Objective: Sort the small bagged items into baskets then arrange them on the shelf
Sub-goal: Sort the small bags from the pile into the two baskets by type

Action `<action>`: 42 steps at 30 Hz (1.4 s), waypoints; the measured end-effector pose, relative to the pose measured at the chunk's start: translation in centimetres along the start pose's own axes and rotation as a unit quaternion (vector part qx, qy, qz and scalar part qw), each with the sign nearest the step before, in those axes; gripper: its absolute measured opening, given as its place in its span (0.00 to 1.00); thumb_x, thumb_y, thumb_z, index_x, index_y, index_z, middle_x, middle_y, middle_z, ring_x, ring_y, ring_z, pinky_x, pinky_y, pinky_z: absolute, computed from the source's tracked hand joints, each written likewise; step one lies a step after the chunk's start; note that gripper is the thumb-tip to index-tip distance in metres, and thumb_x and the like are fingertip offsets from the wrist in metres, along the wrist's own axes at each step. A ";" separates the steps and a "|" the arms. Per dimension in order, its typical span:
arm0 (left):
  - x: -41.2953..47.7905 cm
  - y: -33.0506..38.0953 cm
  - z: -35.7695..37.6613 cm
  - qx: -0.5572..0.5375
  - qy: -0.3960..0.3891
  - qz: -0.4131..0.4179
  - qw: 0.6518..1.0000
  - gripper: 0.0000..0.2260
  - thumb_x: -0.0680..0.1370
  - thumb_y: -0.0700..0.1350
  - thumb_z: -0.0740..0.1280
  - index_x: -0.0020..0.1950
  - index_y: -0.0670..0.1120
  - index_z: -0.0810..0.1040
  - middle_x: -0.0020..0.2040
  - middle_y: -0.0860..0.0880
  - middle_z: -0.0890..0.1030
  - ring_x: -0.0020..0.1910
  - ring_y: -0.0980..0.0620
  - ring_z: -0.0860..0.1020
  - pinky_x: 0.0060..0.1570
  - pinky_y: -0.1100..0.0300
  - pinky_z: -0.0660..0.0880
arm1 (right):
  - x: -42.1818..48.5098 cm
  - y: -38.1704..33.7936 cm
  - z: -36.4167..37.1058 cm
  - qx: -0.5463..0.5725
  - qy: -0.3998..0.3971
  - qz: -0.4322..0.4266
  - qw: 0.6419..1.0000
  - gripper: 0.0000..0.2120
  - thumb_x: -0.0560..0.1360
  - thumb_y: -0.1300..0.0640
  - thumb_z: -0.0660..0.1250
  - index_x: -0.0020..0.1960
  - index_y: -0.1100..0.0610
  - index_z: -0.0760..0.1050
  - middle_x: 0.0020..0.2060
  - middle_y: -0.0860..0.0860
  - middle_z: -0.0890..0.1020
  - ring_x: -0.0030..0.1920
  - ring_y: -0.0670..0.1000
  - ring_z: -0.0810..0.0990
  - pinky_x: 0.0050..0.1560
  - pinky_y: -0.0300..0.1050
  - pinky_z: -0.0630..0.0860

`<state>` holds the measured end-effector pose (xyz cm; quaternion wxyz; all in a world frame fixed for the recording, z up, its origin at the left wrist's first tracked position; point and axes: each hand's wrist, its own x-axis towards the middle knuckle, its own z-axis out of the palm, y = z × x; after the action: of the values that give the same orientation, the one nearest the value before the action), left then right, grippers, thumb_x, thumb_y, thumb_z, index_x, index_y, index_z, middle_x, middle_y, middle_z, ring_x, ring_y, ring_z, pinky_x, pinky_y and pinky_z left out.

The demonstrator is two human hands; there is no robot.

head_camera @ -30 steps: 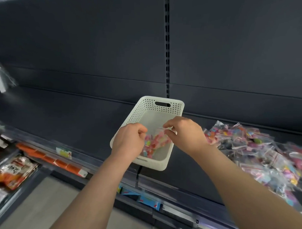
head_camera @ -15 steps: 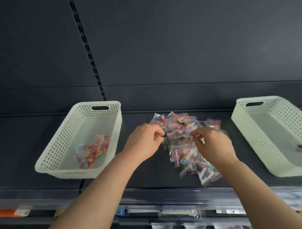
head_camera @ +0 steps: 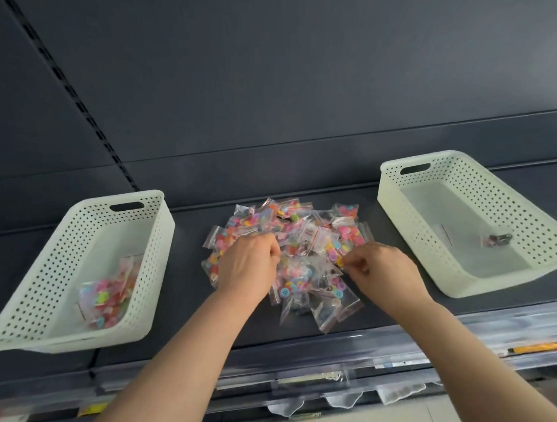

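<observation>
The left hand (head_camera: 248, 266) curls its fingers (head_camera: 274, 251) into the pile (head_camera: 301, 230) mid-shelf (head_camera: 185, 302), grip hidden; the right hand (head_camera: 384, 271) fingers (head_camera: 351, 264) pinch a bag (head_camera: 325, 269).

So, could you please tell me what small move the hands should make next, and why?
Probably lift the right hand, which seems to pinch a clear bag in the pile, to pull that bag free and see its contents. The left basket holds coloured-button bags, the right basket a bag of dark pieces, and the pile seems to mix both.
</observation>
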<state>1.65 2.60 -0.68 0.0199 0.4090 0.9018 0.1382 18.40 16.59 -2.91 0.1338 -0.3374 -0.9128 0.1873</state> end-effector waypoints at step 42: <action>-3.8 -8.0 -8.6 -0.062 0.219 -0.205 0.952 0.07 0.79 0.47 0.66 0.53 0.54 0.83 0.47 0.54 0.84 0.46 0.50 0.80 0.39 0.58 0.71 | 2.8 -9.7 0.4 0.017 -0.007 -0.154 0.988 0.05 0.75 0.54 0.64 0.46 0.47 0.79 0.41 0.43 0.81 0.41 0.48 0.79 0.36 0.42 0.74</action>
<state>-2.94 -7.27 5.16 -0.1246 0.1729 0.9382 0.2727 10.67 11.49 1.24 0.1603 -0.1897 -0.9514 0.1819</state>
